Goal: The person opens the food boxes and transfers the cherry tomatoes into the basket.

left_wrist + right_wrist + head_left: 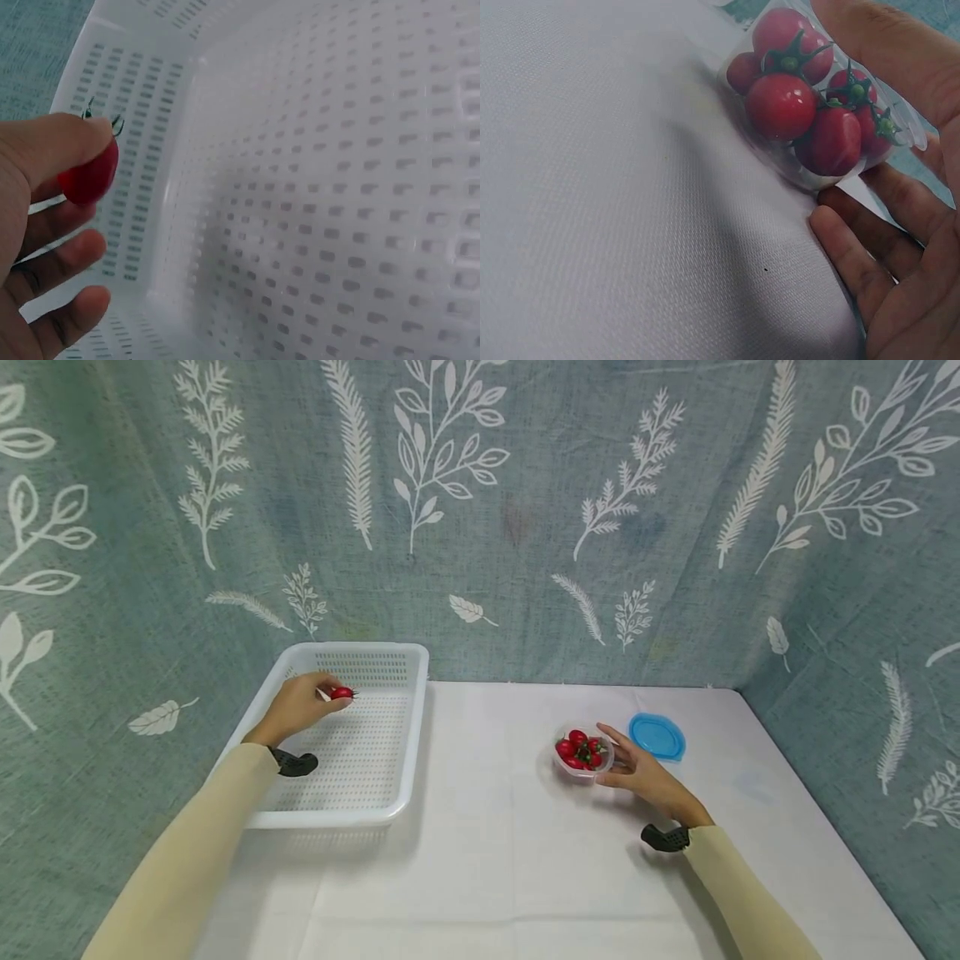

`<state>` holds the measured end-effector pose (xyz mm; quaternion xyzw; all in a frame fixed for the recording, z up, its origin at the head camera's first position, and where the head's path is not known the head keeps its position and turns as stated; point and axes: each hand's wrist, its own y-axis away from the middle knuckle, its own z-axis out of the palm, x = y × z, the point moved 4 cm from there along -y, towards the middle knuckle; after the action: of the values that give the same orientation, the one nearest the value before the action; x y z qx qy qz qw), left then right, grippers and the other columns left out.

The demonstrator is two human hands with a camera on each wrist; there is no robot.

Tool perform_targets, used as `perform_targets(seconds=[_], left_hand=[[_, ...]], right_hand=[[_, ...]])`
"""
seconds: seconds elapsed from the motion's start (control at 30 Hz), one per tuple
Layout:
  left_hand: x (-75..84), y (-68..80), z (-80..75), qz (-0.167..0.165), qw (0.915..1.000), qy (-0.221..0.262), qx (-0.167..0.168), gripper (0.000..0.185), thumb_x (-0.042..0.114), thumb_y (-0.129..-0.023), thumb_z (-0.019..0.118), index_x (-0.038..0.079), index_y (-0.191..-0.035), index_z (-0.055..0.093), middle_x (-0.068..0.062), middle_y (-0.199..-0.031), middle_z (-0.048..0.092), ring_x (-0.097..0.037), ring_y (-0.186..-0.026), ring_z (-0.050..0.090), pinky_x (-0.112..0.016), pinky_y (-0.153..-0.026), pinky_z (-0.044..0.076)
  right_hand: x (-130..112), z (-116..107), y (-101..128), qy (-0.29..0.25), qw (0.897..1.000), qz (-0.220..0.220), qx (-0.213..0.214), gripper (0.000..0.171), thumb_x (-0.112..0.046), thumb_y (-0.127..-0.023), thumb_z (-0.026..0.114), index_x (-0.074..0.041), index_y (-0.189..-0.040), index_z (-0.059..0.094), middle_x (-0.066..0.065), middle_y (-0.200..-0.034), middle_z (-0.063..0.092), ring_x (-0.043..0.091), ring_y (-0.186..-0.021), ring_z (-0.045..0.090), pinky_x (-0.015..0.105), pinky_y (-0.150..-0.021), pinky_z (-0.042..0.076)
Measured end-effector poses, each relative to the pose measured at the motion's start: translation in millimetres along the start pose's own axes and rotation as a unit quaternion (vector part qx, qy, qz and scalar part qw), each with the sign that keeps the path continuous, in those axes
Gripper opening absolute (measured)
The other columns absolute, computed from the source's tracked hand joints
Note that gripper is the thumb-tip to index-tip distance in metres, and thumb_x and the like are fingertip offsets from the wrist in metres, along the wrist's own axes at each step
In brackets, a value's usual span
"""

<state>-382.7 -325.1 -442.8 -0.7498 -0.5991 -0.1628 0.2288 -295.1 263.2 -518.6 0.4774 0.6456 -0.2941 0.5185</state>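
Note:
Over the far left part of a white perforated basket (405, 752), my left hand (303, 706) pinches a red cherry tomato (342, 692) with a green stem. In the left wrist view, the thumb and index finger hold the tomato (91, 176) near the basket's slotted wall, while the other fingers are loosely bent. To the right, my right hand (637, 777) grips the side of a small clear plastic container (583, 776). Several red cherry tomatoes (781, 106) with green stems fill it. Thumb and fingers of that hand lie around the container's wall in the right wrist view.
A blue lid (657, 737) lies on the white-covered table (480, 860), just behind the right hand. Green-grey curtains (517, 485) with white leaf patterns rise at the back and both sides. The basket stands at the table's left, close to the curtain.

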Motion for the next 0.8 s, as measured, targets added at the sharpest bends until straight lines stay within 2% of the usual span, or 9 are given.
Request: perform_targets(seconds=[0.23, 0.47, 0.67, 0.8], left_hand=[[-7.2, 4.2, 0.5, -0.022, 0.9991, -0.017, -0.032, 0.039, 0.027, -0.095, 0.077, -0.004, -0.118, 0.068, -0.021, -0.106, 0.069, -0.035, -0.094, 0.065, -0.053, -0.08, 0.051], [-10.9, 4.5, 3.8, -0.033, 0.9966, -0.045, -0.061, 0.036, 0.026, -0.094, 0.077, -0.004, -0.112, 0.07, -0.02, -0.102, 0.071, -0.033, -0.088, 0.067, -0.051, -0.076, 0.053], [-10.0, 6.4, 6.0, -0.047, 0.994, -0.042, -0.09, 0.039, 0.024, -0.094, 0.077, -0.007, -0.117, 0.067, -0.024, -0.106, 0.069, -0.038, -0.093, 0.066, -0.054, -0.077, 0.053], [-7.1, 5.1, 5.8, -0.041, 0.9942, -0.041, -0.09, 0.041, 0.023, -0.094, 0.076, -0.008, -0.119, 0.065, -0.026, -0.108, 0.067, -0.041, -0.098, 0.064, -0.056, -0.081, 0.051]], right_hand=[[2.3, -0.4, -1.0, -0.006, 1.0, 0.003, -0.004, 0.097, -0.026, -0.091, 0.082, -0.035, -0.165, 0.02, 0.017, -0.168, 0.022, 0.045, -0.145, 0.038, 0.064, -0.114, 0.03], [3.0, -1.1, 1.1, 0.007, 1.0, 0.006, -0.001, 0.097, -0.029, -0.091, 0.082, -0.037, -0.165, 0.02, 0.016, -0.168, 0.022, 0.045, -0.142, 0.043, 0.067, -0.113, 0.029], [3.5, -1.5, 0.8, 0.009, 1.0, 0.011, 0.001, 0.099, -0.031, -0.089, 0.083, -0.041, -0.164, 0.02, 0.014, -0.168, 0.022, 0.042, -0.142, 0.044, 0.066, -0.114, 0.029], [4.5, -1.7, 1.0, 0.007, 1.0, 0.012, 0.0, 0.098, -0.031, -0.09, 0.083, -0.042, -0.163, 0.02, 0.013, -0.169, 0.021, 0.041, -0.144, 0.041, 0.065, -0.115, 0.028]])
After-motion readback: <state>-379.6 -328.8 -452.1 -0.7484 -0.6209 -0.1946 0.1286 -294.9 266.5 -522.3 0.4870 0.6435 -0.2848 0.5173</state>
